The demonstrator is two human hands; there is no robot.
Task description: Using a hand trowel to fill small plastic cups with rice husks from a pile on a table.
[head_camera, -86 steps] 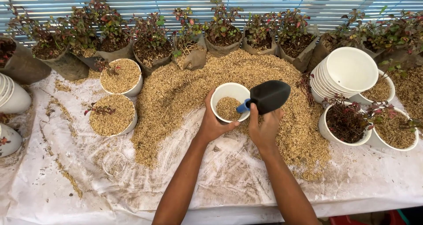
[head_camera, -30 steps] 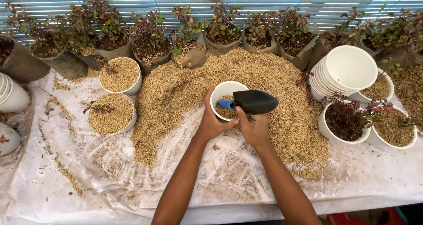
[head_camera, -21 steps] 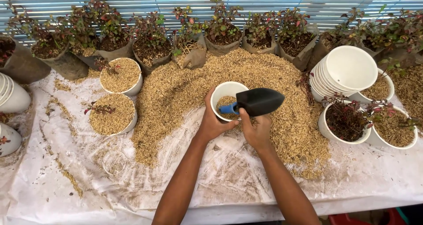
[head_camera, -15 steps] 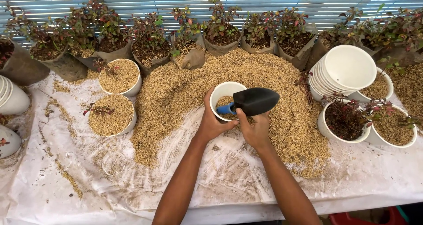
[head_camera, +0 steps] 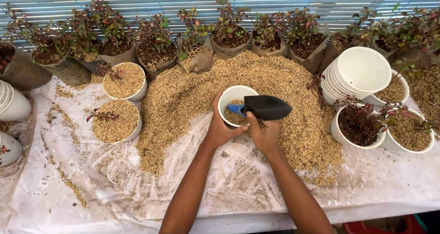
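Fingers (head_camera: 219, 106) of the left hand (head_camera: 222, 129) wrap the near side of a white pot (head_camera: 237, 96) part-filled with rice husk. Right hand (head_camera: 265, 135) grips the blue handle of a black trowel (head_camera: 266, 107), its blade lying over the pot's rim. Both sit on the husk heap (head_camera: 183, 101) covering the sheeted worktop (head_camera: 91, 188), flanked by filled pots (head_camera: 123, 80) and stacked empty pots (head_camera: 362, 71).
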